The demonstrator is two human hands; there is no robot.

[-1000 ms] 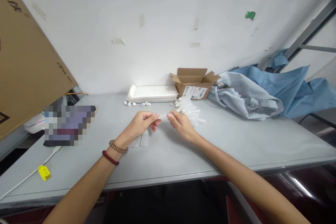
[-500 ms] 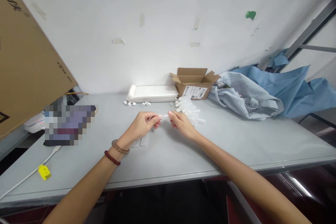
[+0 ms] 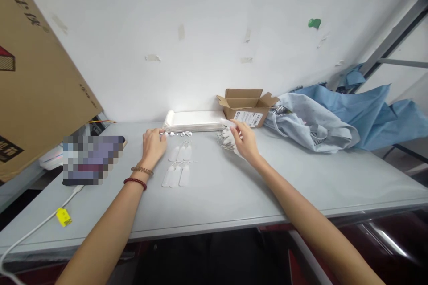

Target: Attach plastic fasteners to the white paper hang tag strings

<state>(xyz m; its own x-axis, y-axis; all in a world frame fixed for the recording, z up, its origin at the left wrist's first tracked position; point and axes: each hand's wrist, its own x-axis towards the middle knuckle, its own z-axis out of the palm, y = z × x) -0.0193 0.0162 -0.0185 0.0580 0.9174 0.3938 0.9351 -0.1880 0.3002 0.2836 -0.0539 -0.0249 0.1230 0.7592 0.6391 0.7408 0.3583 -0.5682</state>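
My left hand [image 3: 154,144] is at the left end of a short row of small white pieces [image 3: 183,134]. Its curled fingertips close on one of them. My right hand [image 3: 245,140] pinches a translucent white tag [image 3: 228,123] between thumb and fingers. This tag is held above a pile of similar white tags with strings [image 3: 227,138], partly hidden by the hand. Between my hands, several more translucent tags [image 3: 175,176] lie flat in two rows, their thin strings pointing away from me.
Behind the pieces lies a stack of flat white sheets or envelopes [image 3: 197,118]. An open cardboard box [image 3: 247,109] stands beside it, then a pale blue cloth bag [image 3: 310,120]. At left are a blurred-out device [image 3: 95,160] with a cable and a large carton [image 3: 40,71].
My hands, earlier together around a tag and string at the middle, have moved apart. The left went to the small white pieces, the right to the tag pile. The tag rows are now uncovered.
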